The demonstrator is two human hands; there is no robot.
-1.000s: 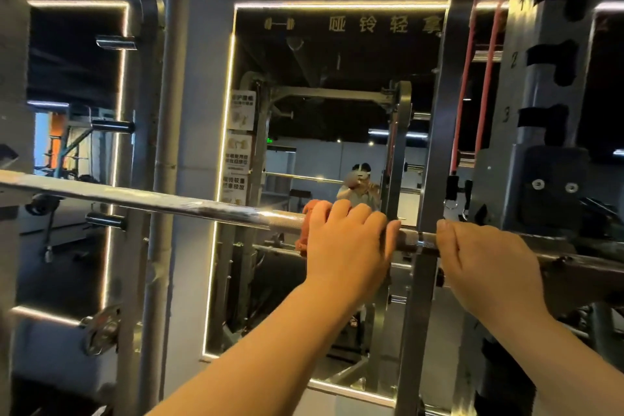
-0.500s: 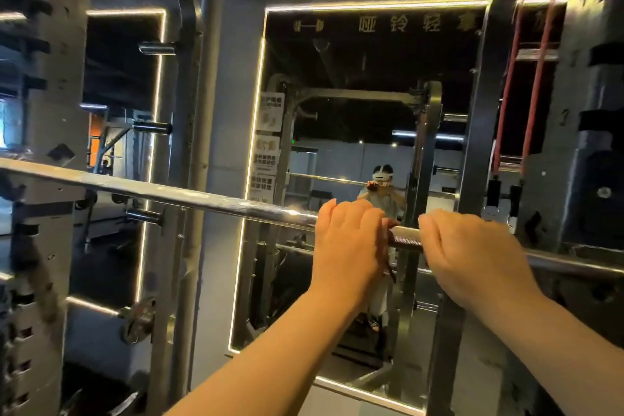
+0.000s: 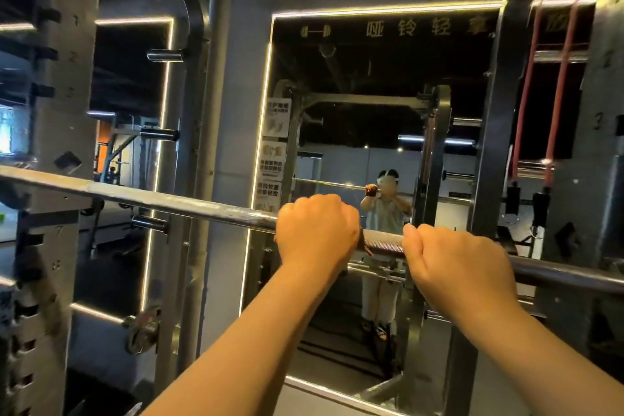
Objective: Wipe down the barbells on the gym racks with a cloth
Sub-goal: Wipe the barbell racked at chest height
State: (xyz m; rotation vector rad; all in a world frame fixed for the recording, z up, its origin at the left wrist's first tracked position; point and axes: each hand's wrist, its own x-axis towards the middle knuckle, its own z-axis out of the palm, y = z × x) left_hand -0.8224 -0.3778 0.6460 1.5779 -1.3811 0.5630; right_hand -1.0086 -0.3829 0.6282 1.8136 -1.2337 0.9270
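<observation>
A long steel barbell (image 3: 169, 201) runs across the view at chest height, from the left rack upright to the right one. My left hand (image 3: 317, 230) wraps over the bar with a cloth under it; only a dark edge of the cloth (image 3: 364, 245) with a reddish thread shows at the hand's right side. My right hand (image 3: 456, 267) grips the bare bar just to the right, past a short knurled stretch (image 3: 385, 241). In the wall mirror the cloth shows as an orange bundle.
Grey rack uprights with numbered holes stand at the left (image 3: 64, 111) and the right (image 3: 604, 145). Red resistance bands (image 3: 560, 84) hang at the right. A lit-edged mirror (image 3: 371, 78) faces me, with a reflected person. Short chrome pegs (image 3: 158, 135) stick out at the left.
My left hand has slid left along the bar with the cloth, uncovering more knurled steel between the hands. The camera has turned left, showing more of the left upright.
</observation>
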